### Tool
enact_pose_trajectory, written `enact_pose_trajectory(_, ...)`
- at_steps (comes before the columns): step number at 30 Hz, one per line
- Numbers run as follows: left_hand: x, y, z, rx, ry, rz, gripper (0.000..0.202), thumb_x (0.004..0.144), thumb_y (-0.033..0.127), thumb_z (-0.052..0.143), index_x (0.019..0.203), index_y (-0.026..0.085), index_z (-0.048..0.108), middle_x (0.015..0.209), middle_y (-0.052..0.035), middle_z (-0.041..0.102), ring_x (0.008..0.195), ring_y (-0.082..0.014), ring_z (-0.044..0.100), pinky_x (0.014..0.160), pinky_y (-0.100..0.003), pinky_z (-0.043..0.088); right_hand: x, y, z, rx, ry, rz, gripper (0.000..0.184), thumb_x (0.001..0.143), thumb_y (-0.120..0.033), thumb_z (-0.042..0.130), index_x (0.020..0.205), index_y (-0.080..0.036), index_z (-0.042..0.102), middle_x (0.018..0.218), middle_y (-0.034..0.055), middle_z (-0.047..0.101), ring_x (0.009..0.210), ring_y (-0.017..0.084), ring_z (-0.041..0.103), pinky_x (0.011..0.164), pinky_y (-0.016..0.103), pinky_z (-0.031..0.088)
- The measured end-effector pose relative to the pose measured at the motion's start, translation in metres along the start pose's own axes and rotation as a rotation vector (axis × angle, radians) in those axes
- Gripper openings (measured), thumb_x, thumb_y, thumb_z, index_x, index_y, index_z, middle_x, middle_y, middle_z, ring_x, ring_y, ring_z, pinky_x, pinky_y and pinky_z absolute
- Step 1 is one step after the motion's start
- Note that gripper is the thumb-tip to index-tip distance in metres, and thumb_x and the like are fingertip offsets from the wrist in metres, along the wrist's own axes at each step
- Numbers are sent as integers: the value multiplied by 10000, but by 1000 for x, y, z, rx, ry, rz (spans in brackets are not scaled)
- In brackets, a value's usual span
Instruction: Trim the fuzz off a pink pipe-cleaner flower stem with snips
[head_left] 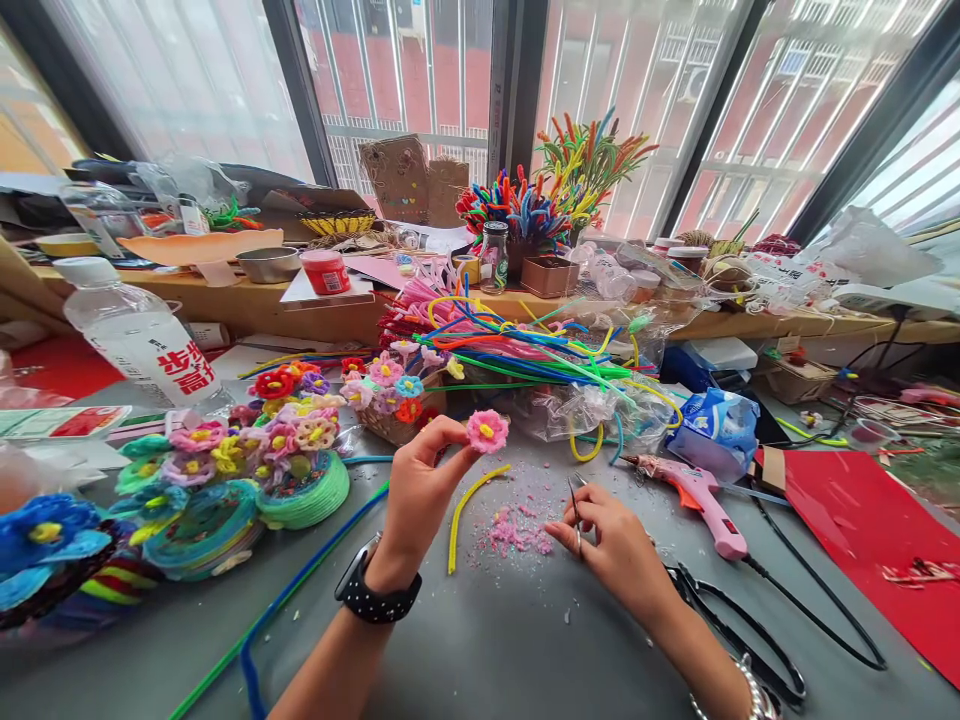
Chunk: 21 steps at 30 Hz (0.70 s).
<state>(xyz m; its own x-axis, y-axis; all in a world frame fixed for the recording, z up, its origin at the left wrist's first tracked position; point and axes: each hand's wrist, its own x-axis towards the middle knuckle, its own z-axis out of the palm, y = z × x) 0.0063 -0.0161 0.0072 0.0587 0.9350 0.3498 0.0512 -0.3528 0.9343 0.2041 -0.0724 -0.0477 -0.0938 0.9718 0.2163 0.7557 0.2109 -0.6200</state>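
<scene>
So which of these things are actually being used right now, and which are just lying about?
In hand:
- left hand pinching a pink flower
- right hand gripping a thin metal tool
- pink trimmings on the table between them

Lying about, untouched:
- yellow pipe cleaner
- glue gun
- water bottle
- blue packet
- finished flowers

Big windows point(180, 90) run all along the back and bend round to the right. Dark frames point(517, 90) stand between the panes. White bars point(397, 70) are outside the glass, and behind them is a red wall point(442, 80). Bright daylight comes in through the glass, brightest on the right. Under the windows runs a long wooden ledge point(247, 305). In front of it is a grey counter point(510, 630), flat and smooth, lit from the windows.
</scene>
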Motion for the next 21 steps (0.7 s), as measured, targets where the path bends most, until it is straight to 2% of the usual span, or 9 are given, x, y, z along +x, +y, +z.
enact_pose_trajectory(3,4,1,-4,-42,71,3,87,645,270,641,653,184,628,711,8,591,721,-133,525,700,-235,407,-2,-2,-1,-46,18,-22,332,799,-443,459,641,-173,569,759,47,556,714,165,538,647,263,411)
enact_pose_trajectory(5,10,5,-10,-94,163,29,96,623,270,657,671,187,650,723,7,617,744,-137,551,701,-235,423,-3,-3,-2,-69,35,-37,334,808,-440,445,641,-175,562,758,48,558,712,165,539,640,263,413)
enact_pose_trajectory(6,13,9,-14,-129,246,66,116,612,280,664,681,186,657,731,4,631,736,-136,562,690,-236,434,-3,-3,-4,-77,44,-43,335,812,-439,439,642,-177,561,756,49,558,710,165,540,637,262,414)
enact_pose_trajectory(9,24,25,-29,-193,540,138,143,571,268,691,685,189,656,639,30,623,557,-85,537,542,-206,442,-4,-3,-6,-98,63,-52,340,819,-435,429,635,-180,557,745,48,559,704,162,542,633,258,413)
enact_pose_trajectory(12,35,45,-43,-187,674,249,124,566,189,695,680,184,648,609,49,615,483,-52,514,499,-190,445,-4,-4,-6,-116,68,-56,337,820,-432,430,632,-179,549,732,45,559,695,159,543,625,255,410)
enact_pose_trajectory(14,43,56,-50,-114,707,354,101,578,170,691,665,167,641,589,44,613,494,-61,542,526,-203,472,-5,-5,-5,-121,63,-56,330,821,-429,432,639,-178,547,732,42,557,694,158,542,624,254,408)
enact_pose_trajectory(16,54,61,-54,11,672,410,130,594,184,687,712,148,645,609,27,625,535,-77,569,576,-225,499,-5,-5,-3,-125,57,-56,327,822,-426,432,641,-178,544,741,41,556,702,157,542,627,253,407)
enact_pose_trajectory(18,68,61,-57,100,614,386,162,613,214,672,749,132,641,625,13,629,535,-86,580,585,-244,509,-6,-6,-2,-128,57,-63,329,822,-428,430,639,-180,543,744,41,557,704,156,543,626,252,407)
enact_pose_trajectory(21,90,53,-58,305,478,280,187,628,250,645,760,117,641,632,-19,640,543,-120,602,558,-253,498,-6,-5,-1,-129,48,-81,332,823,-427,428,635,-180,549,734,39,561,686,154,543,617,252,408)
